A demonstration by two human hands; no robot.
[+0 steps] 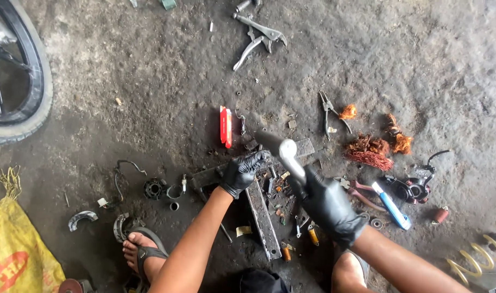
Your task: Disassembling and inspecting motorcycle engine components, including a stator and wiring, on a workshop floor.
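My right hand (328, 205), in a black glove, grips the pale handle of a hammer (283, 150) whose dark head points up and left, blurred. My left hand (242, 171), also gloved, is closed on a small dark part at the upper end of a flat metal bar (262, 217) lying on the dirt floor. What exactly the left fingers pinch is hidden. The hammer head hangs just right of the left hand.
Locking pliers (259, 39) lie at the top; needle pliers (328, 111), copper wire clumps (370, 152) and a blue-handled tool (392, 206) lie right. A red box (226, 126), small rings (153, 189), a tyre (20, 81), a yellow bag (14, 255) and my sandalled foot (142, 250) are left.
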